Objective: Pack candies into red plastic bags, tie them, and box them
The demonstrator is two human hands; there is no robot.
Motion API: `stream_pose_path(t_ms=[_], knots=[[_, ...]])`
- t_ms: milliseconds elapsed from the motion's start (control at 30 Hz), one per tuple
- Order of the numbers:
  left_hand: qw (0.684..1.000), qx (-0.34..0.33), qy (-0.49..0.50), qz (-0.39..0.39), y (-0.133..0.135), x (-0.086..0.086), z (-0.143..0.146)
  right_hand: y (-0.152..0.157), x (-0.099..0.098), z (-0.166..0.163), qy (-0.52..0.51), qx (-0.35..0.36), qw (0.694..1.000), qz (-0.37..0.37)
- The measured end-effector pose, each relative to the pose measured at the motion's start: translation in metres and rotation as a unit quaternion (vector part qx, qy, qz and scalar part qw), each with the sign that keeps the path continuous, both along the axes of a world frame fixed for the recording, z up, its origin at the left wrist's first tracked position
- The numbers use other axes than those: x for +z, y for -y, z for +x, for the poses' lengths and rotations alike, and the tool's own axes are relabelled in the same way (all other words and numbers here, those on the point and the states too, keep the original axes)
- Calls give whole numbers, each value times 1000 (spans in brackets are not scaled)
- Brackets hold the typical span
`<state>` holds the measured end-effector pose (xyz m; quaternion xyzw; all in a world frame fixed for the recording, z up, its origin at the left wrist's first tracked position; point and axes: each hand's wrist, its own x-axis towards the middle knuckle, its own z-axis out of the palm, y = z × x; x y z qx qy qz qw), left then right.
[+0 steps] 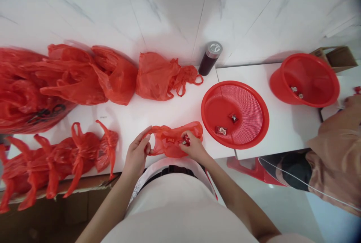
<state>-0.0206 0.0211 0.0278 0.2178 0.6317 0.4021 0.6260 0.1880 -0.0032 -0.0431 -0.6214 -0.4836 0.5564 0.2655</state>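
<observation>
A small red plastic bag (169, 142) lies at the near edge of the white table (158, 113), directly in front of me. My left hand (137, 154) pinches the bag's left handle loop. My right hand (192, 146) is closed on wrapped sweets at the bag's right opening. A round red mesh basket (248, 100) sits just to the right, with two wrapped sweets (220, 130) in it.
Several tied red bags (81, 152) lie at the near left, and loose red bags (115, 73) are piled along the wall. A dark bottle (210, 58) stands at the back. A second red basket (306, 79) sits far right near another person's sleeve (335, 149).
</observation>
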Motion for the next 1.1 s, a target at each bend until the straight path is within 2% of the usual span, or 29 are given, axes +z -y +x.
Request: stream_pose_path(t_ms=[100,300,433,500,633,800,900,1100], knots=[[1000,-3,-6,3,2,-1,-1,0,2,1,-41,-23,999,-16],[1000,-1,-1,3,5,-2,-2,2,4,0,-57,-14,998,-2],[1000,4,-3,5,7,-4,-3,1,4,1,-111,-63,992,-25],[1000,6,-2,7,8,-4,-4,0,6,2,-178,-107,977,-58],[1000,10,5,7,8,-5,-3,-1,11,5,-326,-188,916,-137],[1000,7,0,7,7,-4,-1,-2,22,9,-416,-207,868,-173],[1000,7,-1,6,7,-4,-1,-2,24,11,-435,-210,855,-190],[1000,12,-1,6,8,-4,-1,0,17,10,-431,-230,855,-173]])
